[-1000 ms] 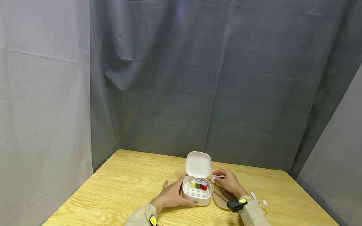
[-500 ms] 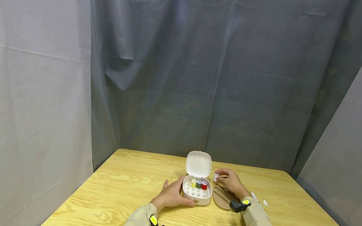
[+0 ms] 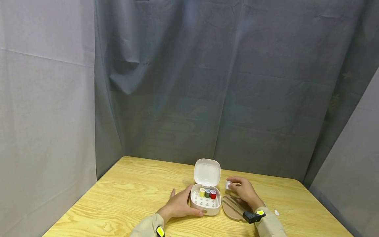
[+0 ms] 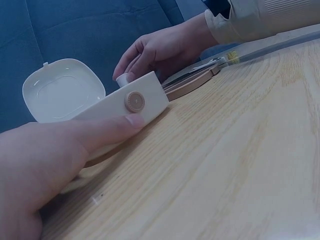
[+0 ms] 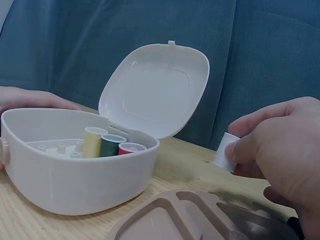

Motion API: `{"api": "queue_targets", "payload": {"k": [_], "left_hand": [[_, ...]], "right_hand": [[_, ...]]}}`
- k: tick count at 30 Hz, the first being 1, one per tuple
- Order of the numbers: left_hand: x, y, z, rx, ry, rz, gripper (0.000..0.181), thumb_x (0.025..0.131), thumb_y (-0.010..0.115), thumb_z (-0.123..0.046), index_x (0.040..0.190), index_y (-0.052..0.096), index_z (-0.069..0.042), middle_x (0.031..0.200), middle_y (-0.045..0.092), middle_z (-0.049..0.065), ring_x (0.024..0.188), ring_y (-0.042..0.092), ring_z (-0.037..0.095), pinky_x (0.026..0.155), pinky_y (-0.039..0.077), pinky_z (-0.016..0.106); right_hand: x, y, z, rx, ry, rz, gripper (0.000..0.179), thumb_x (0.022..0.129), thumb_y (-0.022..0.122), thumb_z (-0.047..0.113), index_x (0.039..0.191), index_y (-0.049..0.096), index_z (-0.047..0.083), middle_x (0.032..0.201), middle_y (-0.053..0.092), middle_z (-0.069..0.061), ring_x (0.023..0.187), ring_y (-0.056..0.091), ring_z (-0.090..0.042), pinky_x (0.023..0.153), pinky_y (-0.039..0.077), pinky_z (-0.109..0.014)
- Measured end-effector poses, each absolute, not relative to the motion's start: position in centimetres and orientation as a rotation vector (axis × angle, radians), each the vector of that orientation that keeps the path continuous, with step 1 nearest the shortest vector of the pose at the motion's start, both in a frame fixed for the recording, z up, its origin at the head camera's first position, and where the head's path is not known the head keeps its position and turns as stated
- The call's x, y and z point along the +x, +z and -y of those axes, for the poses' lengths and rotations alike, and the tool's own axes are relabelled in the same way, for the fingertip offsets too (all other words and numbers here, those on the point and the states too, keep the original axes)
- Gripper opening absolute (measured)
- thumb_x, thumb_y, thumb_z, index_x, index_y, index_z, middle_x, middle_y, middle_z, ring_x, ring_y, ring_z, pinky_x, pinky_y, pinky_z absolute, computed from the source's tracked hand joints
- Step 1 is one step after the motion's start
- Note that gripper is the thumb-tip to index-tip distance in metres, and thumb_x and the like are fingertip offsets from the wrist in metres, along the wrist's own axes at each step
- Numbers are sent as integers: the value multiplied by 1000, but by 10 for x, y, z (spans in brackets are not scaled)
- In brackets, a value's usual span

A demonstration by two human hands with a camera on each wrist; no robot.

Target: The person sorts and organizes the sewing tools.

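A small cylindrical spool of white thread [image 5: 223, 152] is pinched between the thumb and fingers of the person's right hand [image 3: 245, 191], the fingertips narrowed onto its sides. It leans slightly, to the right of a rounded cream-white plastic box [image 5: 80, 185] and well apart from its wall; whether the spool's lower end touches the table is hard to tell. The person's left hand [image 3: 178, 204] grips the left side of the box, its thumb stretched along the front wall just below a round tan ribbed button [image 4: 135, 101], its other fingers spread toward the back corner. The box's rounded-square white lid [image 5: 155, 90] stands open, raised at the back on its hinge. Inside, three thread spools stand upright side by side in the back row: a pale yellow one [image 5: 94, 142], a dark green one [image 5: 112, 146] and a red one [image 5: 132, 148], the red being nearest the right wall. Short white plastic pegs [image 5: 61, 148] rise from the box floor in front of them. Just right of the box, a tan plastic tray with molded compartments [image 5: 155, 220] lies partly beneath the right wrist. Everything rests on a light wood-grain table [image 3: 133, 194], before a hanging blue-grey cloth curtain [image 3: 171, 98].
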State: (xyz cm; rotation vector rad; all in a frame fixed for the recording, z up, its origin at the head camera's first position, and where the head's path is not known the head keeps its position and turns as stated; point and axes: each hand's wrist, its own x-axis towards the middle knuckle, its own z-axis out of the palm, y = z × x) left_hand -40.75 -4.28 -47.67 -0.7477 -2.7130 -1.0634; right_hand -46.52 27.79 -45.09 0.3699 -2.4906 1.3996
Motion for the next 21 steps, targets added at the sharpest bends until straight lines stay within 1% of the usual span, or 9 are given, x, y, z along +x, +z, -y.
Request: {"api": "queue_targets", "payload": {"k": [5,7,12,16,21], "left_hand": [[-408,-476,42,-749,-1065,2715,122,68,85,-72,161,34,-12,154,52,5,141,47,25,115,6,74],[-408,-476,42,-750,-1067,2714,121,68,85,-72,161,34,-12,154,51,4,141,46,25,115,5,74],[-408,-477,42,-742,-1068,2721,121,69,85,-71,161,33,-11,155,50,5,142,45,25,115,4,73],[-408,-477,42,-731,-1054,2731,122,69,85,-71,161,33,-10,154,51,5,142,46,25,116,6,73],[-408,-476,43,-738,-1054,2722,119,69,85,-71,160,35,-12,153,52,4,141,47,25,115,6,73]], "right_hand": [[-466,-450,-280,362,1373,2489,27,95,71,-2,122,73,-3,121,70,-16,107,68,-32,88,57,-39],[-466,-449,-281,379,1365,2482,28,95,71,-2,122,72,-3,120,71,-16,106,68,-32,87,57,-37],[-465,-442,-278,420,1402,2443,29,95,71,-1,124,71,-5,122,70,-18,105,70,-31,83,56,-27],[-462,-437,-275,446,1451,2414,29,96,71,-2,124,70,-7,119,70,-20,102,71,-30,80,57,-28],[-463,-430,-271,455,1460,2404,29,96,70,-1,125,70,-6,116,70,-19,96,71,-23,78,57,-29]]}}
